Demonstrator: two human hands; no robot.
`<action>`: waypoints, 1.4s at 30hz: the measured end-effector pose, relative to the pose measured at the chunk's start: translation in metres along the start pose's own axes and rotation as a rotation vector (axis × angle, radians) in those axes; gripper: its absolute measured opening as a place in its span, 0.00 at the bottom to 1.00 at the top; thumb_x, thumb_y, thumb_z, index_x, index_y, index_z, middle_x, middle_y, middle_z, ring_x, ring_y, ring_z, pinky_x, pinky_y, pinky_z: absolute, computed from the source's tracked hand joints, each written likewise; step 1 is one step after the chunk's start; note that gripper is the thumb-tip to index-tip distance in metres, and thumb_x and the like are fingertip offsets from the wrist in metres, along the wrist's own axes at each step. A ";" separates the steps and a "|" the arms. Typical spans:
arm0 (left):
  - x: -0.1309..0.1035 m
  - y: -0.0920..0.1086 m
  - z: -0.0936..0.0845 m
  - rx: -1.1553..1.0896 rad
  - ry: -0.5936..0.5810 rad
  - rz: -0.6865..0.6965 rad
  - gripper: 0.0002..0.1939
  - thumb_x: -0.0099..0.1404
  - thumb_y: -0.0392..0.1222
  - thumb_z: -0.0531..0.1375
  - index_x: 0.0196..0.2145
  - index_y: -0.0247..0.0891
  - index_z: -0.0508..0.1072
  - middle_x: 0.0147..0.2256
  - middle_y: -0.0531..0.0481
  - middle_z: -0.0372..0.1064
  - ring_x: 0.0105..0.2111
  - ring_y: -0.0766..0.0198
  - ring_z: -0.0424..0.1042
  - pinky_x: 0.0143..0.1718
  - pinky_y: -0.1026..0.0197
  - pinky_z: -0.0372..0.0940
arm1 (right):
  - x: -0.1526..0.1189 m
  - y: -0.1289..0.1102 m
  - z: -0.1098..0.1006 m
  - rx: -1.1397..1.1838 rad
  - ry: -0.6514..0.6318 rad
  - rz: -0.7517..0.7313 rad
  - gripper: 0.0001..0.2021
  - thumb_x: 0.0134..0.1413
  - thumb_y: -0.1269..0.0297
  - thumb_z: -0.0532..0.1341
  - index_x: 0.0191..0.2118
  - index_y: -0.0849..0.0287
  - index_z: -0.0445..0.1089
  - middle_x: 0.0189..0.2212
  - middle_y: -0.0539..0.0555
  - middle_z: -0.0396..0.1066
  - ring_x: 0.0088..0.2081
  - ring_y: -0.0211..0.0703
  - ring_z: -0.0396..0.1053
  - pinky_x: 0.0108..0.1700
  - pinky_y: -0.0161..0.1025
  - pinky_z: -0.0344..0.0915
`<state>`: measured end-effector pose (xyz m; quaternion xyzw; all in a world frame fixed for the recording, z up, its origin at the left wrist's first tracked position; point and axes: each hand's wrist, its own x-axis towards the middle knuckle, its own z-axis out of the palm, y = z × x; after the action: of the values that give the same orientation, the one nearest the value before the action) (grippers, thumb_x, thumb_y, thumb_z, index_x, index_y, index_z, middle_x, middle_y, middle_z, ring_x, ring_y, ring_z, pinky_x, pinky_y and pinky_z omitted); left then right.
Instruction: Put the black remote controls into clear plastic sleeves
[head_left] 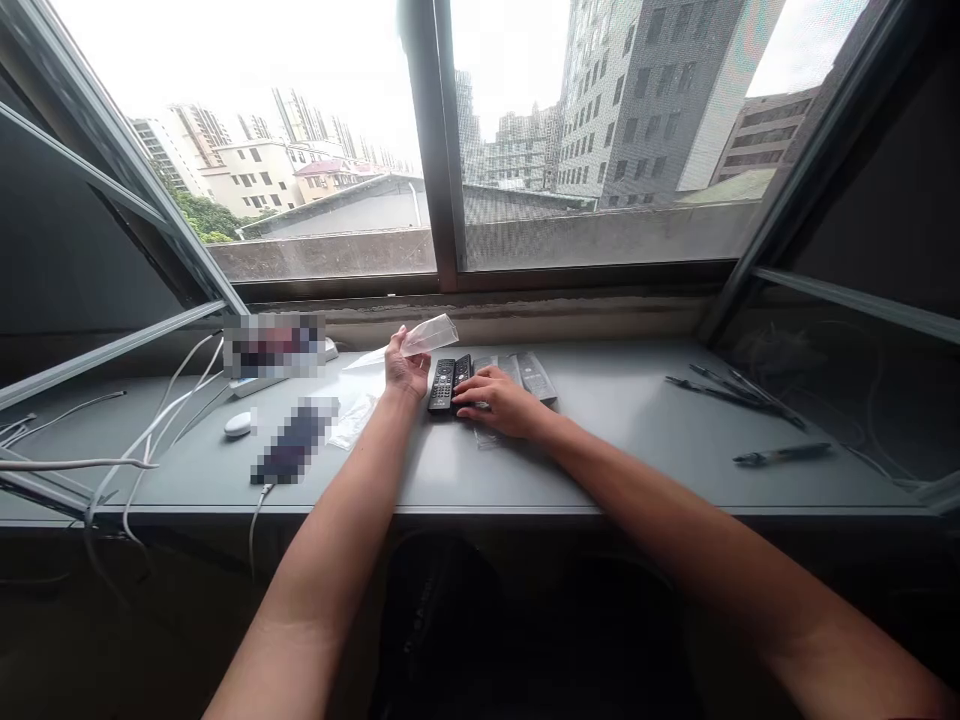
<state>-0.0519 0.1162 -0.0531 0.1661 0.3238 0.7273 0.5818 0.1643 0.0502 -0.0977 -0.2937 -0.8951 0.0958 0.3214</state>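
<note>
Head camera: the left hand (407,370) pinches a clear plastic sleeve (431,336) and holds it up over the middle of the counter (637,440). The right hand (496,402) has its fingers on the right black remote (463,368); I can't tell if it grips it. The left black remote (441,387) lies just beside that one, between the counter's front and back edges. Their buttons have marks too tiny to read. Two flat wrapped things (538,378) lie just right of the remotes, with no words I can make out. Crumpled clear plastic (351,424) lies left of the left arm. Farther toward the left edge are a blurred-out dark thing (292,448) and a small white thing (239,425). A pen (781,455) lies near the front right corner, with thin dark sticks (724,392) behind it.
</note>
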 end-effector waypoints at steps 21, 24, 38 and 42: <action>-0.002 0.000 0.001 -0.010 0.011 0.002 0.08 0.70 0.44 0.68 0.41 0.40 0.75 0.35 0.52 0.77 0.29 0.70 0.74 0.29 0.68 0.64 | 0.007 -0.019 -0.011 0.362 0.323 0.108 0.15 0.75 0.55 0.62 0.52 0.54 0.85 0.53 0.59 0.83 0.54 0.53 0.80 0.60 0.49 0.75; 0.001 -0.001 0.000 -0.018 0.021 0.009 0.09 0.69 0.44 0.70 0.40 0.39 0.75 0.36 0.51 0.77 0.29 0.68 0.74 0.28 0.67 0.65 | 0.008 -0.017 -0.015 0.507 0.430 0.313 0.17 0.70 0.49 0.65 0.43 0.56 0.86 0.50 0.59 0.83 0.46 0.53 0.82 0.51 0.48 0.81; 0.006 -0.003 -0.003 -0.003 0.035 0.005 0.10 0.67 0.44 0.71 0.40 0.39 0.76 0.35 0.49 0.75 0.28 0.66 0.71 0.28 0.65 0.64 | 0.013 -0.005 -0.039 1.394 0.644 0.739 0.22 0.51 0.80 0.74 0.51 0.57 0.75 0.44 0.54 0.82 0.42 0.42 0.83 0.48 0.40 0.85; 0.006 -0.003 -0.003 0.001 0.027 0.003 0.09 0.67 0.44 0.70 0.40 0.39 0.76 0.35 0.49 0.76 0.27 0.67 0.70 0.27 0.65 0.64 | 0.013 -0.012 -0.044 1.491 0.539 0.766 0.09 0.59 0.79 0.69 0.42 0.60 0.74 0.40 0.58 0.81 0.38 0.41 0.80 0.42 0.34 0.83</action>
<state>-0.0528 0.1217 -0.0581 0.1571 0.3319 0.7301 0.5763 0.1783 0.0473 -0.0527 -0.3000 -0.3333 0.6839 0.5755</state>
